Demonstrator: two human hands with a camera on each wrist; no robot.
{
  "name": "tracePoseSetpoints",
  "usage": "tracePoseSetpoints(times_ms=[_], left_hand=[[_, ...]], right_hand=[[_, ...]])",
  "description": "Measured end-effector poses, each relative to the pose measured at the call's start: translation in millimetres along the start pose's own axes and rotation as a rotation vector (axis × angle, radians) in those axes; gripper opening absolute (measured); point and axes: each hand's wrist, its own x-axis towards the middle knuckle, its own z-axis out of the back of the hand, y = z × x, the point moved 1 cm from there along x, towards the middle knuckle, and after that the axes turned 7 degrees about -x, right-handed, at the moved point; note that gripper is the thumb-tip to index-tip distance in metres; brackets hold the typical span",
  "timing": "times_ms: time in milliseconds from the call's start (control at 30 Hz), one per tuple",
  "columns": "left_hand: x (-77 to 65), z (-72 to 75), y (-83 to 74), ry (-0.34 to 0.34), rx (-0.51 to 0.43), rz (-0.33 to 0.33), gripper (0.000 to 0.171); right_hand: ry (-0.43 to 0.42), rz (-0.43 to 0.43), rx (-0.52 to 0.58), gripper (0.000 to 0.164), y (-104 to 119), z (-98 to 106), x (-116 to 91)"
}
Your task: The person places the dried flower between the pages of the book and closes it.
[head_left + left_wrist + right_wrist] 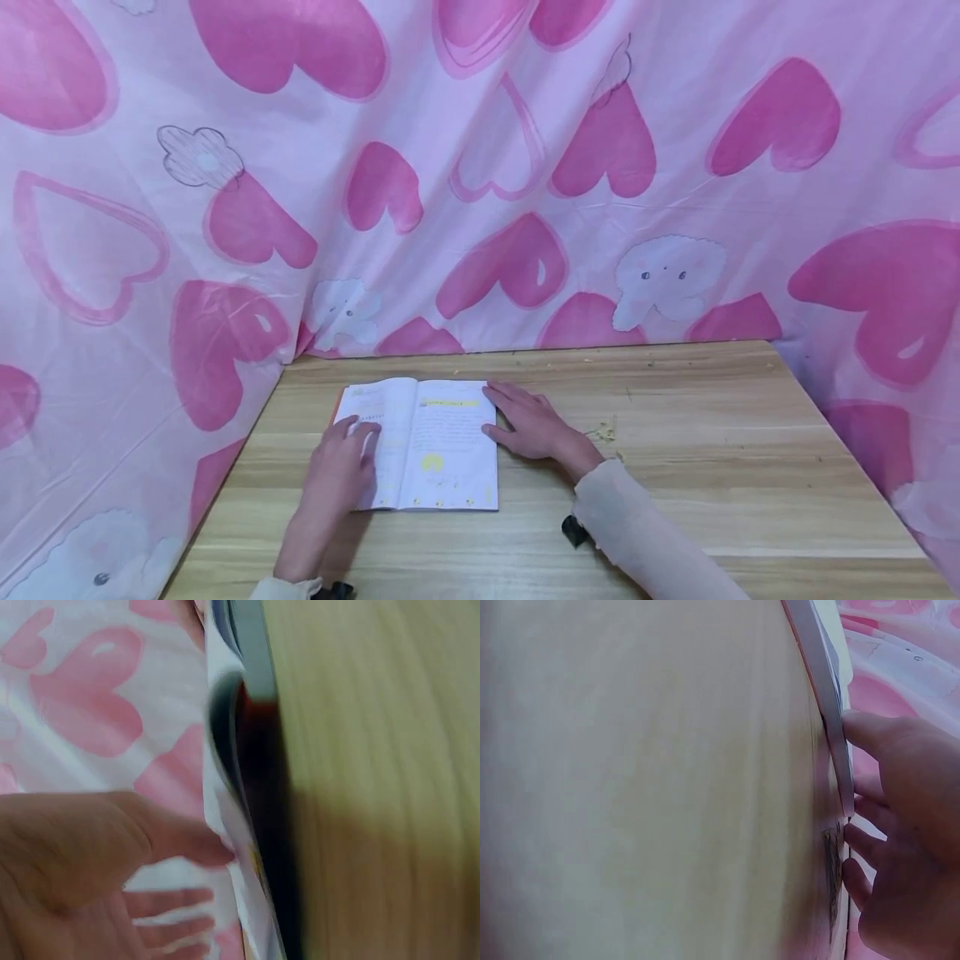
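Note:
An open book [452,437] lies on the wooden table, its pages white with small print and yellow headings and pictures. My left hand [341,465] is over the left page, fingers spread and slightly bent. In the left wrist view its thumb [191,841] touches the page, which bows up near the lower edge. At the book's right edge, my right hand [534,423] rests with fingers stretched toward the upper corner. The right wrist view shows its thumb [870,731] against the page edges [826,697].
The wooden table [720,467] extends widely to the right of the book. Small yellowish scraps [606,431] lie beside the right wrist, with more crumbs near the back edge. A pink curtain [510,167] with hearts hangs behind and along both sides.

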Motion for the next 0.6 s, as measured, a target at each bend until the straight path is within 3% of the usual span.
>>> tracePoseSetpoints(times_ms=[100, 200, 367, 600], left_hand=[[8.0, -9.8, -11.8, -0.011, -0.068, -0.14, 0.045], [16.7, -20.1, -21.3, 0.034, -0.114, -0.193, 0.046], [27.6, -31.2, -27.3, 0.135, -0.121, -0.162, 0.045], [27.8, -35.2, -24.0, 0.228, -0.139, -0.035, 0.057]], right_hand=[[0.008, -0.004, -0.006, 0.075, 0, 0, 0], [0.011, -0.014, -0.007, 0.075, 0, 1, 0], [0.023, -0.019, 0.009, 0.075, 0, 2, 0], [0.032, 0.001, 0.005, 0.073, 0, 2, 1]])
